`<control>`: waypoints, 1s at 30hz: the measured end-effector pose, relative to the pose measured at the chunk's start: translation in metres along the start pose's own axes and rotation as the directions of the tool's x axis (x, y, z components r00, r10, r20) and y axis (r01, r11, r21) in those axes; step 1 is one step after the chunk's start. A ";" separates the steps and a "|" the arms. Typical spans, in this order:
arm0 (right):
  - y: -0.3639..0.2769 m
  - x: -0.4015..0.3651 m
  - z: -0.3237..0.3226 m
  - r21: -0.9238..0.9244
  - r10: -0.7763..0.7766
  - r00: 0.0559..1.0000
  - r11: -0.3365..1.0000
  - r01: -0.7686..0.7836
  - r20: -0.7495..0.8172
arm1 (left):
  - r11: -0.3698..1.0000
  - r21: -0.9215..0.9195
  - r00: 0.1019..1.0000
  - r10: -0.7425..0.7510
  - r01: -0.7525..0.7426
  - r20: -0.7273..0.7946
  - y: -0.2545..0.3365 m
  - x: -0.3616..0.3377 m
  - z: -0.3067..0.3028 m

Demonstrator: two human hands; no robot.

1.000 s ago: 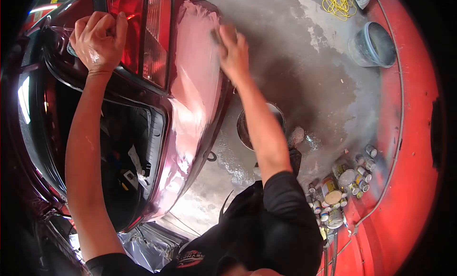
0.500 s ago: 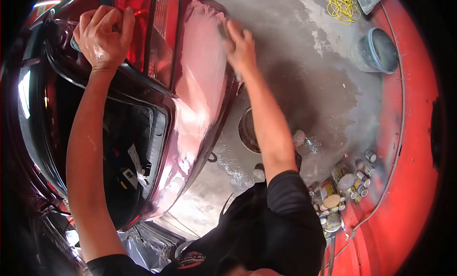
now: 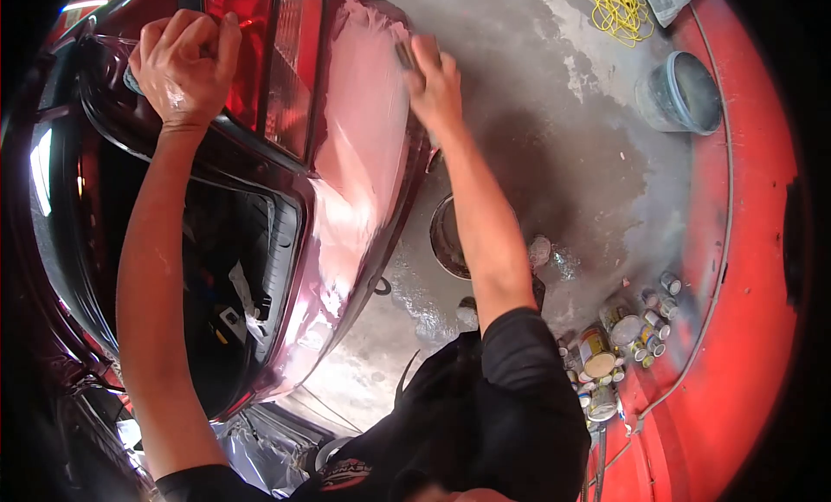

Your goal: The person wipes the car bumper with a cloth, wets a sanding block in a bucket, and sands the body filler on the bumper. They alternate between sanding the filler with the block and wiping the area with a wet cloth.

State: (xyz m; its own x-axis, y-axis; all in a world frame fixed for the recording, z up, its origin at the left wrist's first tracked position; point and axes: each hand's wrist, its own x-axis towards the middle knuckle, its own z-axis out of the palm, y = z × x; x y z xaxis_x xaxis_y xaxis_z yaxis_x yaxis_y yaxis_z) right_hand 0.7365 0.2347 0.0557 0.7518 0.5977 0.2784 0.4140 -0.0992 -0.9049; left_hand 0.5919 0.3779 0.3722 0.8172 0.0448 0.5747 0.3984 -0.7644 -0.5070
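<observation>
A dark red car's rear corner has a pinkish patch of filler (image 3: 368,95) beside the red and clear tail light (image 3: 290,78). My right hand (image 3: 434,85) is closed round a dark block, probably a sanding block (image 3: 404,55), at the outer edge of the patch. Most of the block is hidden behind the fingers. My left hand (image 3: 183,74) is closed in a fist over the bodywork on the other side of the tail light. A bit of something blue-grey (image 3: 132,80) pokes out under it, too covered to name.
The open trunk (image 3: 212,268) lies below my left forearm. On the concrete floor stand a round dark container (image 3: 446,234), several paint cans (image 3: 597,350) and a blue-rimmed bucket (image 3: 692,91). Yellow cord (image 3: 619,13) lies farther back. A red panel (image 3: 757,242) borders the right side.
My right hand has shifted very slightly along the edge of the filler, and more of the block shows. My left hand stays in nearly the same place.
</observation>
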 end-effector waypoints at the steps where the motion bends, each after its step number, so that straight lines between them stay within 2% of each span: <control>1: 0.003 0.011 0.000 -0.040 0.024 0.999 0.999 -0.023 0.038 | 1.000 0.000 1.000 0.002 -0.002 -0.005 -0.001 0.000 0.001; 4: -0.011 -0.054 -0.004 -0.033 -0.077 0.997 0.997 0.076 -0.022 | 1.000 -0.001 1.000 -0.001 0.001 -0.005 0.000 -0.002 0.000; 6: -0.031 -0.152 0.000 0.086 -0.100 0.993 0.991 0.105 -0.058 | 1.000 0.006 1.000 -0.018 0.018 -0.008 0.002 0.000 0.000; 8: -0.053 -0.254 0.011 0.031 0.049 0.999 0.998 -0.049 -0.014 | 1.000 0.002 1.000 -0.028 0.028 0.006 0.003 0.000 -0.001; 11: -0.049 -0.226 0.010 0.026 -0.031 0.997 0.999 0.033 -0.074 | 1.000 0.011 1.000 0.005 -0.005 -0.007 0.001 0.002 -0.001; 13: -0.035 -0.136 0.000 -0.032 0.003 0.999 0.999 -0.004 -0.032 | 1.000 0.009 1.000 0.026 -0.026 -0.006 -0.001 -0.001 0.002; 15: -0.027 -0.042 -0.006 -0.008 0.032 0.999 0.999 -0.032 -0.034 | 0.999 0.006 0.999 0.034 -0.034 0.004 -0.005 -0.002 0.002; 16: -0.028 -0.020 -0.005 -0.049 0.053 0.998 0.997 -0.055 -0.030 | 1.000 0.007 1.000 0.023 -0.023 0.008 -0.006 -0.004 0.002; 18: -0.036 -0.036 -0.002 -0.090 0.032 0.997 0.995 -0.038 -0.068 | 1.000 -0.005 1.000 0.003 -0.003 0.017 -0.004 -0.002 0.000; 20: -0.037 -0.115 0.012 -0.206 -0.117 0.989 0.974 0.097 -0.089 | 1.000 -0.015 1.000 -0.012 0.012 -0.009 0.000 -0.001 0.001; 22: -0.060 -0.201 0.015 -0.083 -0.132 0.987 0.989 0.125 -0.087 | 1.000 0.002 0.999 -0.008 0.008 -0.040 0.002 0.000 0.000; 25: -0.075 -0.169 0.003 -0.074 -0.089 0.996 0.993 0.088 -0.010 | 0.999 -0.037 0.998 -0.023 0.021 -0.051 0.004 0.001 -0.001; 27: -0.073 -0.087 0.003 -0.140 -0.040 0.999 0.989 0.045 0.033 | 0.998 -0.061 0.998 -0.030 0.026 -0.050 0.005 0.001 -0.002; 28: -0.074 -0.042 0.005 -0.130 -0.058 0.998 0.990 0.055 -0.022 | 0.998 -0.059 0.999 -0.022 0.019 -0.050 0.004 0.000 -0.001; 29: -0.077 -0.005 0.007 -0.202 -0.003 1.000 0.979 0.003 0.001 | 0.998 -0.059 0.999 -0.015 0.012 -0.045 0.003 -0.001 -0.002; 30: -0.080 0.003 0.012 -0.211 0.034 0.999 0.977 -0.030 0.014 | 0.998 -0.059 0.999 -0.008 0.006 -0.043 0.004 0.000 -0.005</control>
State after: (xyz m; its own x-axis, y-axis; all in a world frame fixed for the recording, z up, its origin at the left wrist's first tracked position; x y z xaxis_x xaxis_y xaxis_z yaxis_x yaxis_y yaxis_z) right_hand 0.6994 0.2541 0.1247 0.7578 0.6055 0.2430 0.4901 -0.2823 -0.8247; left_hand 0.5913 0.3721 0.3734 0.7950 0.0234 0.6061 0.3780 -0.8007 -0.4648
